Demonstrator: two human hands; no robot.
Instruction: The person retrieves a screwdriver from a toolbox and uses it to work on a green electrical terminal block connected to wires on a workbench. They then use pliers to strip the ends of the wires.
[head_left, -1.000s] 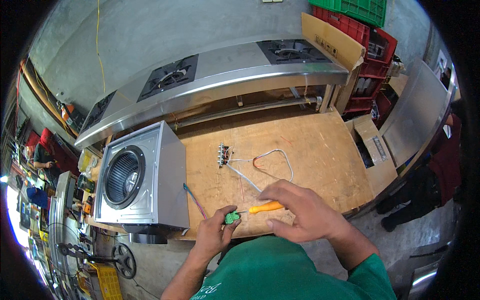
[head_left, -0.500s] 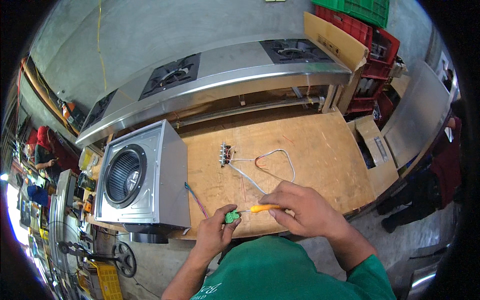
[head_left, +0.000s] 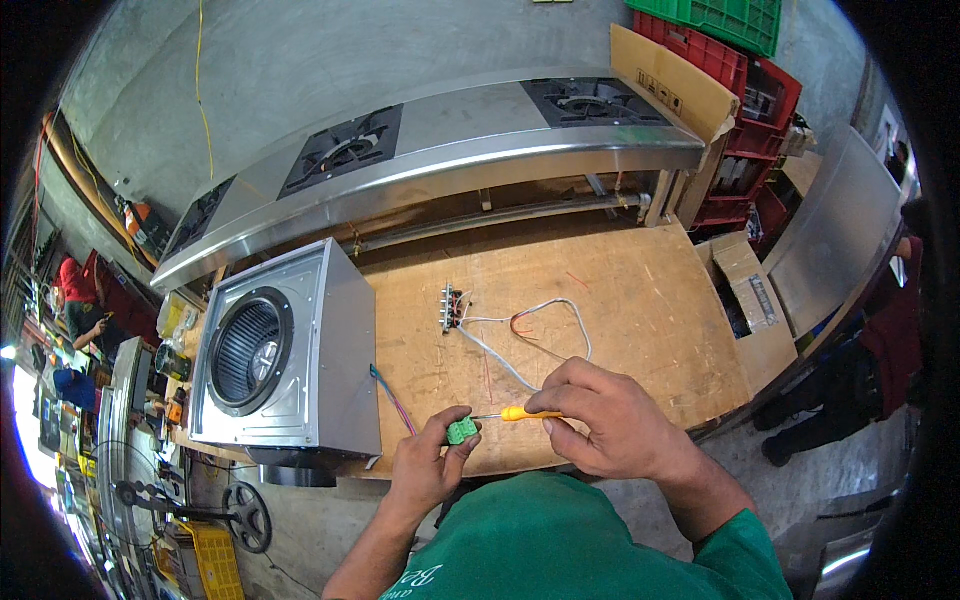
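Observation:
My left hand [head_left: 425, 465] pinches a small green connector block [head_left: 462, 431] just above the near edge of the wooden workbench [head_left: 640, 300]. My right hand [head_left: 600, 420] holds a screwdriver with a yellow-orange handle [head_left: 518, 413], its tip pointing left into the green block. Blue and purple wires [head_left: 392, 398] run from the metal blower housing [head_left: 285, 355] toward my left hand. A small switch block with white and red wires [head_left: 452, 306] lies further back on the bench, and its white cable loops toward my right hand.
A long stainless gas stove with several burners [head_left: 440, 150] stands behind the bench. Red and green crates [head_left: 745, 70] and cardboard boxes [head_left: 750, 295] sit at the right. A person in dark red [head_left: 880, 340] stands at the right edge; other people are at the far left.
Both hands have stayed close together at the bench's near edge; the right hand with the screwdriver has shifted slightly while the tip stays at the green block.

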